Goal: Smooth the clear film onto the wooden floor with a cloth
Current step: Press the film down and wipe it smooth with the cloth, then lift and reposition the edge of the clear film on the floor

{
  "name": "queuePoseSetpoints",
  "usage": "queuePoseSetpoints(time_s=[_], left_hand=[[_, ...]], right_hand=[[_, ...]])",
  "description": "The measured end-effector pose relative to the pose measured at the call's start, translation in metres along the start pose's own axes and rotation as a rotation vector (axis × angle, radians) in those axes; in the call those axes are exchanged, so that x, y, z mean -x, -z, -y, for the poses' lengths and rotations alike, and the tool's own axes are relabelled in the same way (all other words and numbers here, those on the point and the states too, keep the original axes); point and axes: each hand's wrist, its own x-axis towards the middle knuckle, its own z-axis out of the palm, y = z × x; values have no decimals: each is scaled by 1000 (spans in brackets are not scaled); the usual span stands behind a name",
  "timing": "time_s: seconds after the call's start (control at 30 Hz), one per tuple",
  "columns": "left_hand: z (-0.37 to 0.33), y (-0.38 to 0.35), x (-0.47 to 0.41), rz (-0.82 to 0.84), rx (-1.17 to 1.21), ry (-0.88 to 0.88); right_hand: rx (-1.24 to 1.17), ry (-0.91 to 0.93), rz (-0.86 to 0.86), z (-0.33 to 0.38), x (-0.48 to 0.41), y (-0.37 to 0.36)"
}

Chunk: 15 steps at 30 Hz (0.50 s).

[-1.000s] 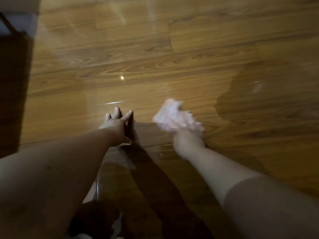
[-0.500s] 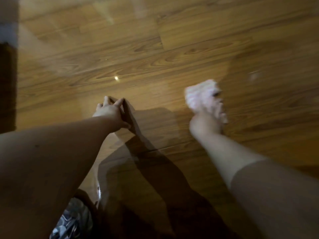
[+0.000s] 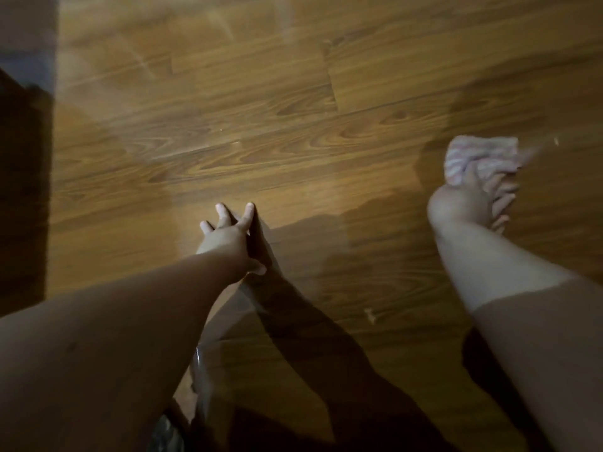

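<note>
One crumpled pale pink striped cloth (image 3: 479, 159) sits bunched in the gripping right hand (image 3: 463, 203); the left hand (image 3: 228, 236) presses splayed, empty fingers on glossy clear film (image 3: 208, 363) over grainy brown wooden floor (image 3: 261, 109).

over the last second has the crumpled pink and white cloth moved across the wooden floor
Yes. The crumpled pink and white cloth in the right hand has swept rightward, away from the left hand, which stays planted on the wooden floor.

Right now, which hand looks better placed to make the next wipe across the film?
The right hand: it already grips the cloth on the floor. The left hand is spread flat, empty.
</note>
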Motion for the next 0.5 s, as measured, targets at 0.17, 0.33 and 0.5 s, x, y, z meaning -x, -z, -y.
queuePoseSetpoints(time_s=[0.17, 0.33, 0.5], left_hand=[[3, -11, 5, 9, -8, -8], [5, -1, -1, -34, 29, 6], [6, -5, 1, -5, 49, -14]], right_hand=[[218, 610, 219, 61, 92, -56], [296, 1084, 579, 106, 85, -65], [169, 291, 26, 72, -33, -33]])
